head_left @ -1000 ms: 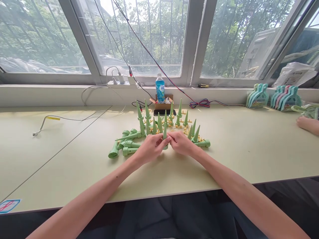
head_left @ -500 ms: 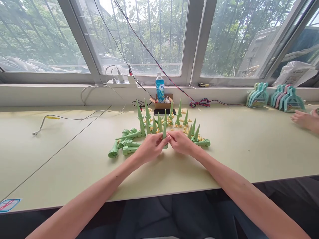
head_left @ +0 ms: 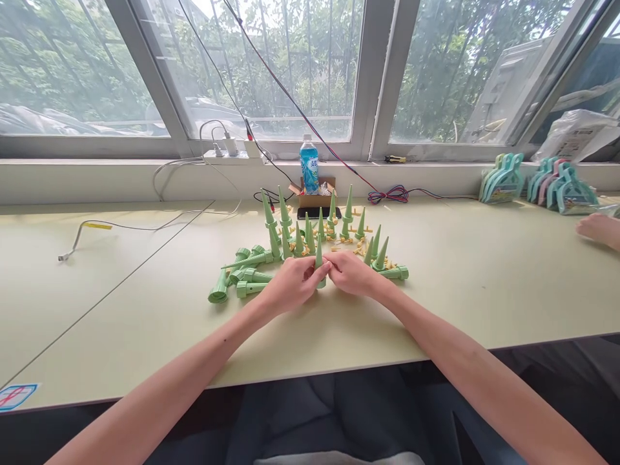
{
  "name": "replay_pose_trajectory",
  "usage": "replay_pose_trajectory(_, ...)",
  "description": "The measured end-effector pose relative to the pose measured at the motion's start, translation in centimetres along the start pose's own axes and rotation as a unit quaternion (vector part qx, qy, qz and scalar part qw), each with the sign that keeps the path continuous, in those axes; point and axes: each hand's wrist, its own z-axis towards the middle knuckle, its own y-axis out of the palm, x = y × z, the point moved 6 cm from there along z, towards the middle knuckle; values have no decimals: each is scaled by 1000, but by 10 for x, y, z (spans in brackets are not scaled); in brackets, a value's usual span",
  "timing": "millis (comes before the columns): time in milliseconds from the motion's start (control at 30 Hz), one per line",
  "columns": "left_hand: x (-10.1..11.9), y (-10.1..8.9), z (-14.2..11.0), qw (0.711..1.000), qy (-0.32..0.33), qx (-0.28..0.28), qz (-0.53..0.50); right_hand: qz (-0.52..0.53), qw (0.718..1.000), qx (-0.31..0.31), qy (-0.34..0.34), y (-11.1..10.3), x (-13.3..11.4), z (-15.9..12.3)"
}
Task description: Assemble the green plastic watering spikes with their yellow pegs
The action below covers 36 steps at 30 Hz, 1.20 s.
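My left hand (head_left: 296, 283) is closed round a green plastic watering spike (head_left: 318, 253), holding it upright, tip up, just above the table. Against the spike's right side, my right hand (head_left: 352, 273) is pinched; whatever lies between its fingertips is hidden. Behind both hands stand several more green spikes (head_left: 349, 205), many with small yellow valve pieces (head_left: 359, 247) on or around them. Left of my left hand, several green spikes (head_left: 253, 276) lie on their sides in a loose pile. One lying spike (head_left: 394, 273) is just right of my right hand.
At the back, a blue bottle (head_left: 309, 166) stands by a small cardboard box (head_left: 317, 200), with a dark phone (head_left: 310, 212) in front. Cables (head_left: 394, 193) run along the table. Bagged plastic hangers (head_left: 504, 179) and another person's hand (head_left: 599, 229) are at the right.
Both my hands stay on the same spike, almost unmoved. The view has shifted slightly. At the far right, the other person's hand has moved a little to the right.
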Motion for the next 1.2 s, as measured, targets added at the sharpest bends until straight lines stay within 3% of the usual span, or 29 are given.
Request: replay_pose_trajectory(1200,1,-1,-1,1000,-2,6,12,-4,1000,-4,12,0,-1,-1)
